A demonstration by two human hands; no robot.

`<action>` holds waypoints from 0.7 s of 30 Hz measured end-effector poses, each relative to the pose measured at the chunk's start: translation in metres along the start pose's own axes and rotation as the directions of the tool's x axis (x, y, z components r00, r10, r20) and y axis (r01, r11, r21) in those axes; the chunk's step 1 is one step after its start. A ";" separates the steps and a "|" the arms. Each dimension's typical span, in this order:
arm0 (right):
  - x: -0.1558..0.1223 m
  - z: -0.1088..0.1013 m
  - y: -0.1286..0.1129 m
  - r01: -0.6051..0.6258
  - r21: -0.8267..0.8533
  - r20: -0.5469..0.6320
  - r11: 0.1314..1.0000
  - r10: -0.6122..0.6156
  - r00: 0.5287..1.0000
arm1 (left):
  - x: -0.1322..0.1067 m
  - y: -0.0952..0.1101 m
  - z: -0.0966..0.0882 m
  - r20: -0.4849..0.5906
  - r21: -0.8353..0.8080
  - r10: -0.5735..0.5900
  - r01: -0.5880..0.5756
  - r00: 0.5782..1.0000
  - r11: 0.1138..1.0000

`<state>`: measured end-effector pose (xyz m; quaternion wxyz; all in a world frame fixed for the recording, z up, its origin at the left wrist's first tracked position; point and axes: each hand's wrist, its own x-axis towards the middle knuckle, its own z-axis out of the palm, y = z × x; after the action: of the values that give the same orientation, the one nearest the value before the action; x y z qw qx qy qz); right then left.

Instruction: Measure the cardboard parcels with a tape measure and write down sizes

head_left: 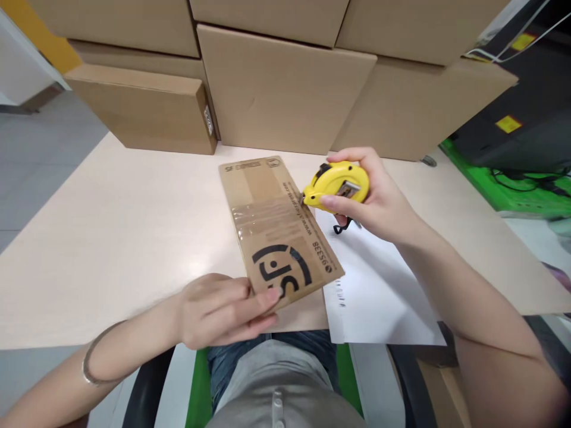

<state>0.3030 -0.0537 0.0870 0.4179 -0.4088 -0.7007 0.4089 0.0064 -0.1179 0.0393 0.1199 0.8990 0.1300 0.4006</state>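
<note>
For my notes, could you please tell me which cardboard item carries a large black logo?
The flat cardboard piece in the left hand; the boxes behind it show none.

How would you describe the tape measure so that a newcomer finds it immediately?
Look over the pale desk. There, the right hand holds the tape measure beside the printed cardboard. Its rounded, bright yellow case differs from the brown cardboard and white paper.
</note>
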 end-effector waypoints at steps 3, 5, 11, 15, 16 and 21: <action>0.007 0.004 0.005 -0.023 0.017 0.023 1.000 0.023 0.999 | 0.002 -0.011 0.004 -0.114 -0.017 0.097 -0.100 0.989 0.995; 0.007 0.005 0.006 -0.040 0.021 0.010 0.999 0.039 0.999 | -0.001 -0.028 0.008 -0.455 0.001 -0.041 0.047 0.890 0.999; -0.009 0.003 0.003 -0.051 0.021 0.036 0.998 0.050 0.998 | -0.006 -0.077 0.018 -0.280 -0.349 -0.583 0.485 0.763 0.802; -0.016 0.000 -0.003 0.091 -0.071 0.050 0.993 -0.088 0.995 | 0.003 -0.077 0.024 -0.119 -0.410 -0.554 0.468 0.824 0.783; -0.016 -0.001 -0.005 0.140 -0.098 0.055 0.985 -0.135 0.989 | 0.006 -0.074 0.026 -0.093 -0.419 -0.538 0.457 0.838 0.785; 0.005 0.008 -0.016 0.367 -0.295 0.115 0.882 -0.349 0.930 | 0.019 -0.058 0.038 -0.012 -0.484 -0.438 0.378 0.899 0.789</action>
<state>0.2908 -0.0566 0.1002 0.3956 -0.3211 -0.8317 0.2207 0.0392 -0.0618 0.0088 0.4096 0.7664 0.2274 0.4395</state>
